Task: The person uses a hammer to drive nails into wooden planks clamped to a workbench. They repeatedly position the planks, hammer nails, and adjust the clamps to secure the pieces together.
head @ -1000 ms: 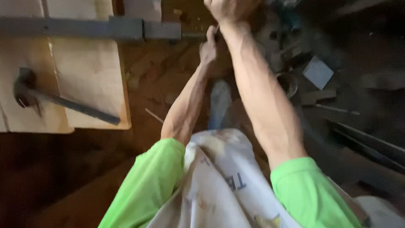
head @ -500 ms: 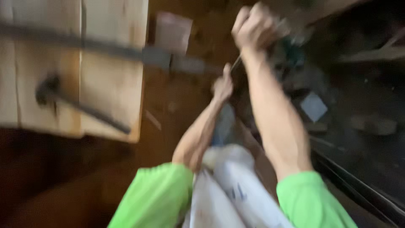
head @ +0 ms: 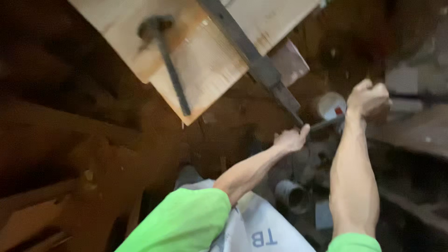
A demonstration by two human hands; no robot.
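Observation:
A long grey metal bar clamp (head: pixel 252 58) runs diagonally across pale wooden boards (head: pixel 210 65). Its lower end meets a thin metal rod (head: pixel 325 123) that spans between my two hands. My left hand (head: pixel 290 139) is closed on the near end of that rod, just below the clamp's tip. My right hand (head: pixel 368 97) is a tight fist at the rod's far end, which seems to run into the fist, though blur hides the exact grip. Both forearms reach forward from bright green sleeves.
A hammer (head: pixel 165 56) lies on the boards, head at the upper left. A white round container (head: pixel 331 105) sits between the hands, a dark metal cylinder (head: pixel 291 195) lies lower on the floor. Dark wooden planks crowd the left, cluttered shelves the right.
The view has swung, so the boards and clamp now lie diagonally at the top. My right hand moved rightward, away from my left; both stay at the clamp's end.

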